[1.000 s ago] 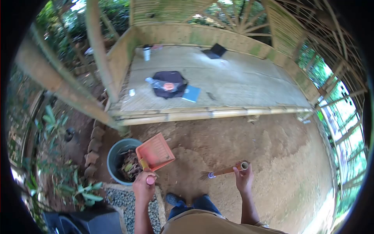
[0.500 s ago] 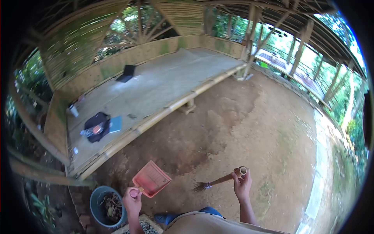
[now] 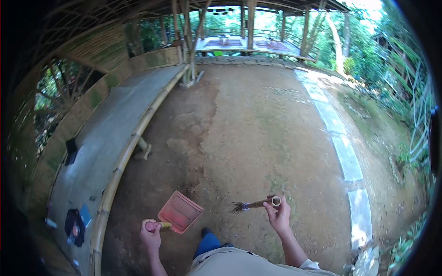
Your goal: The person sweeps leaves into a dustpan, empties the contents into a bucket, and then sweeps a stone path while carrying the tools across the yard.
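My left hand (image 3: pixel 151 235) is closed round the handle of a red dustpan (image 3: pixel 181 212), whose pan hangs over the dirt ground to the right of the fingers. In my right hand (image 3: pixel 279 215) is a short broom (image 3: pixel 258 204) with a hollow bamboo handle. Its dark bristles point left toward the dustpan, and a gap lies between the two. Both tools are held above the ground in front of my body.
A raised bamboo platform (image 3: pixel 120 108) runs along the left, bearing a black bag (image 3: pixel 74 227), a blue book (image 3: pixel 85 215) and a dark laptop (image 3: pixel 71 152). Stone slabs (image 3: pixel 346 158) line the right. Posts and another platform (image 3: pixel 258 44) stand ahead.
The view has turned to the right, so the platform has shifted left and the blue-green bin of leaves has left the frame. Both hands still hold their tools.
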The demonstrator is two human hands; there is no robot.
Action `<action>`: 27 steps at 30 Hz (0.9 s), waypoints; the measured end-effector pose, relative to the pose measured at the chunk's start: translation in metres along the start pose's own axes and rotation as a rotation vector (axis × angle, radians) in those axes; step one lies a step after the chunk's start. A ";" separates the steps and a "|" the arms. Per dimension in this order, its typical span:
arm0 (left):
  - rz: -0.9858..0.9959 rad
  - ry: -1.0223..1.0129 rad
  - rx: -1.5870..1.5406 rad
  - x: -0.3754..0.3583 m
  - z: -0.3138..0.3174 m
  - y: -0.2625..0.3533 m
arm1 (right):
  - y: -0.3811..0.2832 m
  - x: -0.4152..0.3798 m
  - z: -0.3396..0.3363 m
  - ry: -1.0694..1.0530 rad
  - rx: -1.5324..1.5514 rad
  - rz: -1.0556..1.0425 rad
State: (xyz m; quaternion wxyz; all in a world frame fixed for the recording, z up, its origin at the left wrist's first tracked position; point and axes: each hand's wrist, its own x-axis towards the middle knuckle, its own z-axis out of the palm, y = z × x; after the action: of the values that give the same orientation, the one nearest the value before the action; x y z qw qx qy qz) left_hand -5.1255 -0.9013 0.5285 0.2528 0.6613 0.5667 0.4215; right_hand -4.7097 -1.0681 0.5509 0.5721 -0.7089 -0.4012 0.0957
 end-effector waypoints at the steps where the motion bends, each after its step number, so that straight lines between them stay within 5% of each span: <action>1: 0.029 -0.042 -0.015 0.012 0.020 0.007 | 0.006 0.004 -0.013 0.037 -0.011 -0.010; 17: 0.272 -0.569 -0.190 0.177 0.416 0.160 | 0.107 0.120 -0.185 0.679 -0.215 0.261; 27: 0.554 -0.918 -0.264 0.190 0.662 0.294 | 0.146 0.154 -0.280 1.137 -0.357 0.329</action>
State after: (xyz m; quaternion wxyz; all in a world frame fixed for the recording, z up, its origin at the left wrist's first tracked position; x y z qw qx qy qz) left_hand -4.4087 -0.6912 0.4768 0.4345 0.8642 0.1454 0.2080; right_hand -4.3746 -1.1725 0.5623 0.5467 -0.7863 0.0715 -0.2788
